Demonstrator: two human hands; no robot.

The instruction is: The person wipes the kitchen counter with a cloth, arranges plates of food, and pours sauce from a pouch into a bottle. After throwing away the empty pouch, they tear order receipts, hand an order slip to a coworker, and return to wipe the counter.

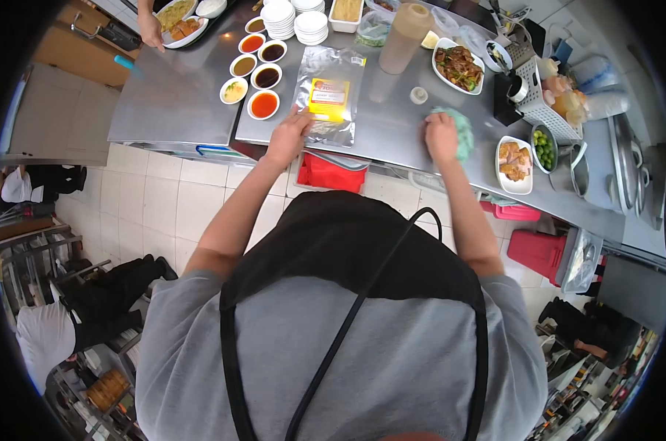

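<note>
A clear and silver plastic pouch with a yellow label [328, 99] lies flat on the steel counter [392, 132]. My left hand [290, 135] touches its lower left edge, fingers bent; whether they pinch the pouch is unclear. Farther right, my right hand [442, 136] is closed on a green cloth [463, 137] pressed to the counter. A small white round lid [419, 95] lies just beyond that hand. Several sauce cups, among them one with red-orange sauce [263, 104], stand left of the pouch.
Stacked white dishes [279, 18] and a squeeze bottle [406, 38] stand behind. At right are a meat dish [458, 67], chicken bowl [514, 165], green fruit bowl [544, 147] and white basket [546, 106]. Another person's hand [151, 31] holds a plate at upper left.
</note>
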